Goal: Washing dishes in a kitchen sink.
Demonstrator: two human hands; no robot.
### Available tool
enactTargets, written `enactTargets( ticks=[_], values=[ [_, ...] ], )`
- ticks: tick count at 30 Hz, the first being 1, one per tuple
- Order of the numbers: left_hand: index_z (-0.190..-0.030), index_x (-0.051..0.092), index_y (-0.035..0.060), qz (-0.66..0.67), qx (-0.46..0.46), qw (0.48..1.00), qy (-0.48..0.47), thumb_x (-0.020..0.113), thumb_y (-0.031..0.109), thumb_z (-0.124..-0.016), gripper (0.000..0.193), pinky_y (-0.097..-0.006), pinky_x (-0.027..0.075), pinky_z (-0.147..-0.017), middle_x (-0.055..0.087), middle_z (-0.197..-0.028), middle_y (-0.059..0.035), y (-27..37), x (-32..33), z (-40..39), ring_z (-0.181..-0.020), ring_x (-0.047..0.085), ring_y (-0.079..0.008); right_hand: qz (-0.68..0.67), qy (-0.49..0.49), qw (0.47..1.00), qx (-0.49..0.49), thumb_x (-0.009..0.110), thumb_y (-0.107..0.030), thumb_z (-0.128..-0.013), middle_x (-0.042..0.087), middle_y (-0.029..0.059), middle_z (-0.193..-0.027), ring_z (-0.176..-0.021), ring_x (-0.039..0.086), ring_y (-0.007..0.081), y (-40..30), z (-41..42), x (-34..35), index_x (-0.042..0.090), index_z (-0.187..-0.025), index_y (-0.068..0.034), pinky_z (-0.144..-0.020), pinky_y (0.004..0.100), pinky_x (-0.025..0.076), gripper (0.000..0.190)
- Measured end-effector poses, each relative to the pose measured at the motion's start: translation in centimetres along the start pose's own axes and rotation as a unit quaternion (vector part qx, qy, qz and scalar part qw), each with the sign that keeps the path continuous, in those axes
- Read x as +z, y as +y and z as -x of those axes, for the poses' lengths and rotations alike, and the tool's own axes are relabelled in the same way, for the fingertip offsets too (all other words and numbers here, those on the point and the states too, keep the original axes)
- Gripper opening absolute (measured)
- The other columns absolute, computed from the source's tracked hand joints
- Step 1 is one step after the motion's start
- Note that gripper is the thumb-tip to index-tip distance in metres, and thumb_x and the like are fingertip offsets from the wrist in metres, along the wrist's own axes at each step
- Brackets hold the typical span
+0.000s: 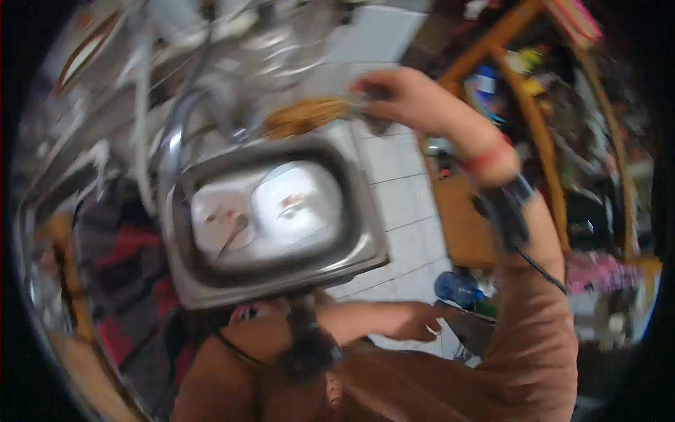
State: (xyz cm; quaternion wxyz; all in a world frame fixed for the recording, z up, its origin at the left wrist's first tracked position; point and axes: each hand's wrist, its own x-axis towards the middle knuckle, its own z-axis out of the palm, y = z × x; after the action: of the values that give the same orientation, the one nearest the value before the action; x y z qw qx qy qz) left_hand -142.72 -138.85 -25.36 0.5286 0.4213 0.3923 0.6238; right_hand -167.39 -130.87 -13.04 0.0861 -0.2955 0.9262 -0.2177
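A stainless steel sink (pixel 374 248) lies before me. Inside it are a large round shiny metal dish or lid (pixel 316 211) and a smaller pale dish (pixel 205 232) with dark bits and what looks like a utensil across it. My right hand (pixel 387 95) is beyond the sink's upper right corner, fingers curled by a small greyish thing; blur hides whether it grips it. A brown, elongated object (pixel 306 117) lies along the far rim, just left of that hand. My left hand (pixel 414 320) is below and right of the sink, near a white piece; its grasp is unclear.
A curved metal faucet (pixel 174 137) rises at the sink's left. Blurred metal ware stands beyond. White floor tiles (pixel 406 200) run along the right, beside a wooden-framed shelf (pixel 532 132) full of things. A blue plastic bottle (pixel 456 287) is at lower right; dark-and-red cloth (pixel 126 242) is left.
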Motion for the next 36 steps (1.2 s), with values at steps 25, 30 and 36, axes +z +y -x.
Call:
enactTargets(
  ticks=[25, 30, 36],
  values=[
    [-0.101, 0.054, -0.0076, -0.255, -0.495, 0.516, 0.651, 0.058, 0.004, -0.069, 0.034, -0.0396, 0.046, -0.086, 0.056, -0.098, -0.0267, -20.3, -17.8, 36.8, -0.096, 0.056, -0.0406, -0.007, 0.108, 0.972, -0.209, 0.040, -0.017, -0.090, 0.016, 0.0254, -0.143, -0.131, 0.021, 0.0399, -1.3, -9.3, 50.1, 0.019, -0.139, -0.011, -0.108, 0.0412, 0.019, 0.054],
    [-0.102, 0.058, -0.0037, -0.051, -0.322, 0.577, 0.749, 0.058, 0.005, -0.071, 0.032, -0.0400, 0.052, -0.070, 0.062, -0.093, -0.0219, -21.5, -17.7, 36.2, -0.085, 0.063, -0.0323, -0.183, -0.079, 0.949, -0.245, 0.046, -0.010, -0.081, 0.021, 0.0193, -0.143, -0.132, 0.021, 0.0364, -4.7, -11.6, 52.0, 0.035, -0.132, -0.007, -0.109, 0.0410, 0.019, 0.052],
    [-0.093, 0.063, 0.0033, 0.139, -0.319, 0.482, 0.804, 0.063, 0.006, -0.067, 0.026, -0.0396, 0.050, -0.075, 0.063, -0.089, -0.0189, -13.8, -19.0, 33.5, -0.083, 0.063, -0.0288, -0.024, -0.093, 0.982, -0.164, 0.043, -0.006, -0.079, 0.018, 0.0171, -0.145, -0.132, 0.022, 0.0343, -1.7, -9.4, 49.8, 0.039, -0.129, -0.007, -0.108, 0.0414, 0.021, 0.050]
  ],
)
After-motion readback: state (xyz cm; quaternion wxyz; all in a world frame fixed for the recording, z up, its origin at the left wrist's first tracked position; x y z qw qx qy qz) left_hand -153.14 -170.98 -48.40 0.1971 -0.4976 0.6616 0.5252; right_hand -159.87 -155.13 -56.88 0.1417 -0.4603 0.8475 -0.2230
